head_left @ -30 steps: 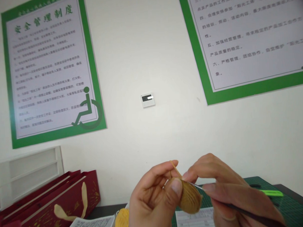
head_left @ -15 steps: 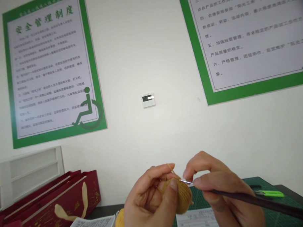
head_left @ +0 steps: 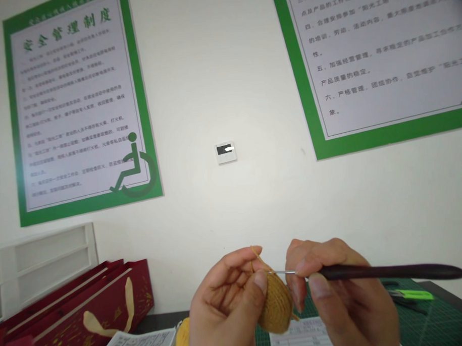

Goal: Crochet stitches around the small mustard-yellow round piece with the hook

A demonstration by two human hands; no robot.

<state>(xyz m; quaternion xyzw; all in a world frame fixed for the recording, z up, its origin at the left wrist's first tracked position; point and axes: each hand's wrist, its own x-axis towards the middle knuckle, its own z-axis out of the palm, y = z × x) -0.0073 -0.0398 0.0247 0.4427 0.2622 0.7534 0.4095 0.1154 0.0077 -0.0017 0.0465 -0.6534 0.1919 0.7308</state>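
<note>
And here's the change: our crochet hook [head_left: 389, 272] has swung up level, its dark handle now pointing straight out to the right instead of sloping down, with the metal tip right at the top edge of the mustard crocheted piece [head_left: 277, 307]. We're holding that piece up in the air above the desk, clenched between the thumb and fingers of our left hand [head_left: 223, 294], a yarn strand [head_left: 258, 258] rising over the forefinger. Our right hand [head_left: 333, 285] grips the hook in a firm pinch. Below, the yellow yarn ball [head_left: 182, 338] sits partly hidden behind our left hand, while green-handled scissors [head_left: 411, 295] lie on the green cutting mat [head_left: 444, 317].
</note>
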